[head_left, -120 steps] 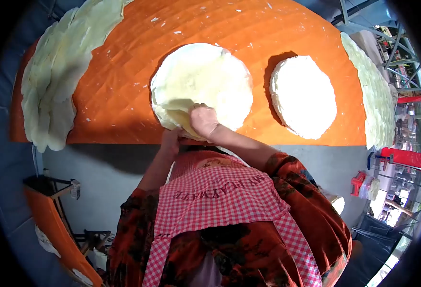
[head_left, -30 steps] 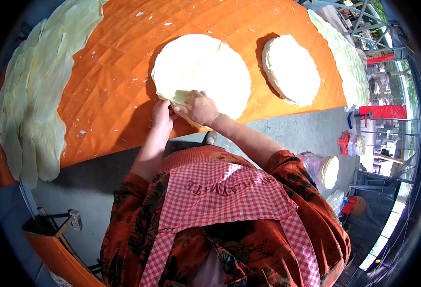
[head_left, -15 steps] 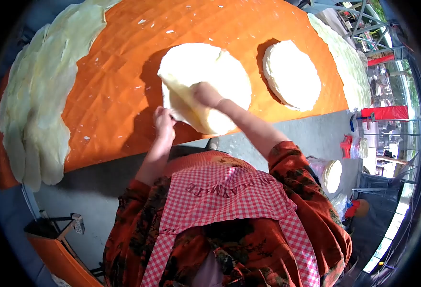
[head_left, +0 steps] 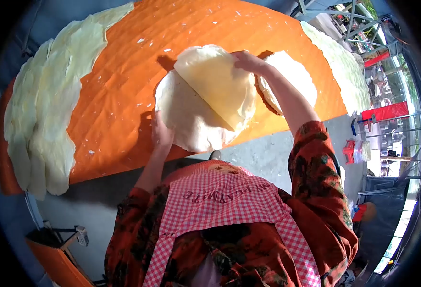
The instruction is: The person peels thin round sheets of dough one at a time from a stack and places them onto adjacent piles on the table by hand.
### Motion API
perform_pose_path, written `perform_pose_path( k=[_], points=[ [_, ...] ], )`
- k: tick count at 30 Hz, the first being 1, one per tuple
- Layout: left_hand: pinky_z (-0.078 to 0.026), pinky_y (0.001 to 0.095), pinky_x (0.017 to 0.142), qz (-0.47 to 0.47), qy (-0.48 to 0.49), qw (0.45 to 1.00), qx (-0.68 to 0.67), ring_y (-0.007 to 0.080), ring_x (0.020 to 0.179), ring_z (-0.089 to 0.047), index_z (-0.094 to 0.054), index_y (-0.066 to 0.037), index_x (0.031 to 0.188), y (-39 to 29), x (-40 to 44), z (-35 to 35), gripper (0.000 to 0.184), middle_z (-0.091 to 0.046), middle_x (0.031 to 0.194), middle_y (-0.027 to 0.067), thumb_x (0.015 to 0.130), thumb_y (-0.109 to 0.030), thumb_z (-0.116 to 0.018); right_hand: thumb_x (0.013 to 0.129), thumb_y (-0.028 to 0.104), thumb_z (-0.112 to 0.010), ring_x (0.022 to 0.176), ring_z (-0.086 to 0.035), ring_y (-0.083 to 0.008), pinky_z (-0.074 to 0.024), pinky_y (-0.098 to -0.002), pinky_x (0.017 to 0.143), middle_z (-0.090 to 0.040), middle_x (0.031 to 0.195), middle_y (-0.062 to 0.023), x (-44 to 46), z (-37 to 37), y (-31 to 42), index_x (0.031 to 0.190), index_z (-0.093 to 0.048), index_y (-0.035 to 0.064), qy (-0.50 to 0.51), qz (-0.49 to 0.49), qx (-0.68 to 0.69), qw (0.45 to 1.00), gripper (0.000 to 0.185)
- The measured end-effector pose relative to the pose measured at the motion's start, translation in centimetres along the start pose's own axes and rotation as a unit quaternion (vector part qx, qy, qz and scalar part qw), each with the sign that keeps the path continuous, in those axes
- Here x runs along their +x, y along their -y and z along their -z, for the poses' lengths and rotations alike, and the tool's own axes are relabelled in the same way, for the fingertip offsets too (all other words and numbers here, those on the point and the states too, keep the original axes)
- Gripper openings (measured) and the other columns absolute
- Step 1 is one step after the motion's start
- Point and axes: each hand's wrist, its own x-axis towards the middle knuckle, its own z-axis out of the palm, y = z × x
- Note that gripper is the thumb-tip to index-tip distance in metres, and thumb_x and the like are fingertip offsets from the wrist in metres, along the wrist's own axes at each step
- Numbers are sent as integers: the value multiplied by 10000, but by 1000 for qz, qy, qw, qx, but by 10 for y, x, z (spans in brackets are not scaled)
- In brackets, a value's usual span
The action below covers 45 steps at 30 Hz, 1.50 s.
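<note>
One broad table topped with creased, bright orange sheeting takes up most of the upper view. Along its left end hangs a spread of overlapping, pale cream, thin pliable sheets, their lower ends drooping over the edge in long rounded tongues. A pink-and-white gingham cloth apron with dark lettering covers the person's front. At the table's right end lies another spread of pale, scalloped sheets.

Near the table's front edge, between the two spreads, sits a round, whitish stack of thin sheets with a ragged, wavy rim. Its top sheet, smooth, yellowish and slightly translucent, is doubled over toward the far right, leaving a straight diagonal crease and a shaded half-circle bare beneath. Just right stands a second round white stack, partly behind the forearm.

The right hand has its fingers closed on the top sheet's far edge. The left hand rests against the stack's near-left rim; its fingertips are hidden, so its grip cannot be told. Small white flakes dot the orange.
</note>
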Motion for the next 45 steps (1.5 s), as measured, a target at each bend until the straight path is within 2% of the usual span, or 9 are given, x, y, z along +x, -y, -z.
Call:
perform_pose_path(
  k=[6, 9, 13, 18, 23, 29, 37, 40, 45],
  points=[
    [-469, 418, 765, 15, 7, 999, -38, 352, 901, -597, -536, -84, 1004, 39, 17, -20, 242, -618, 915, 147, 765, -48, -551, 779, 85, -573, 813, -585, -104, -501, -311, 701, -663, 953, -26, 3, 157, 38, 1104, -629, 42, -108, 16, -136, 985, 332],
    [-477, 389, 705, 73, 16, 985, -156, 318, 811, -606, -554, -67, 960, 74, 21, -43, 233, -611, 874, 131, 733, -16, -563, 753, 105, -586, 879, -546, -164, -462, -353, 731, -619, 894, -32, 13, 229, 51, 1057, -602, -8, -76, 204, -167, 962, 325],
    [-491, 263, 547, 122, 7, 932, -341, 145, 675, -599, -518, -27, 1035, 41, 3, -1, 329, -602, 864, 78, 728, 43, -613, 801, 92, -555, 875, -610, -206, -484, -344, 769, -654, 942, -107, -7, 165, 117, 1146, -596, 50, -112, 168, -291, 935, 350],
    [-524, 292, 532, 193, 30, 894, -402, 179, 618, -620, -448, -18, 1086, 24, -12, 20, 368, -601, 883, 127, 769, -1, -635, 824, 144, -505, 888, -627, -317, -473, -407, 803, -650, 958, -190, -42, -46, 116, 1112, -636, 126, -215, 104, -218, 946, 317],
    [-533, 291, 521, 205, 71, 899, -380, 174, 617, -621, -521, 12, 915, 43, -16, -4, 173, -605, 825, 102, 774, 18, -621, 821, 148, -479, 813, -658, -321, -517, -415, 717, -668, 871, -151, -34, -251, 53, 1143, -582, 128, 57, 10, -293, 954, 339],
    [-523, 283, 626, 245, 112, 829, -491, 142, 745, -582, -560, -8, 917, 33, -25, 1, 99, -594, 869, 63, 823, -19, -592, 841, 256, -525, 805, -661, -317, -517, -414, 715, -668, 873, -155, -39, -246, 88, 1174, -535, 69, 2, 28, -288, 957, 382],
    [-444, 282, 795, 180, 76, 808, -556, 133, 883, -532, -567, -11, 1054, 13, -33, -12, 185, -593, 946, 41, 883, -79, -572, 841, 561, -468, 965, -610, -356, -459, -402, 862, -641, 1052, -210, -17, -227, 121, 1133, -628, 79, 187, 27, -211, 959, 586],
    [-438, 276, 805, 77, 71, 845, -525, 132, 887, -529, -558, -7, 1071, -11, -40, -12, 201, -590, 961, 37, 893, -99, -579, 719, 416, -680, 941, -634, -328, -486, -385, 817, -663, 957, -206, -6, -228, 120, 949, -674, -13, 23, -81, -150, 985, 487],
    [-443, 269, 759, 35, 76, 812, -578, 77, 895, -495, -549, -59, 1061, -34, -46, 18, 198, -551, 988, -5, 896, -153, -608, 741, 161, -593, 983, -619, -334, -467, -411, 844, -661, 977, -178, 38, -149, 130, 1064, -633, 42, -52, -15, -174, 983, 347]
  ],
)
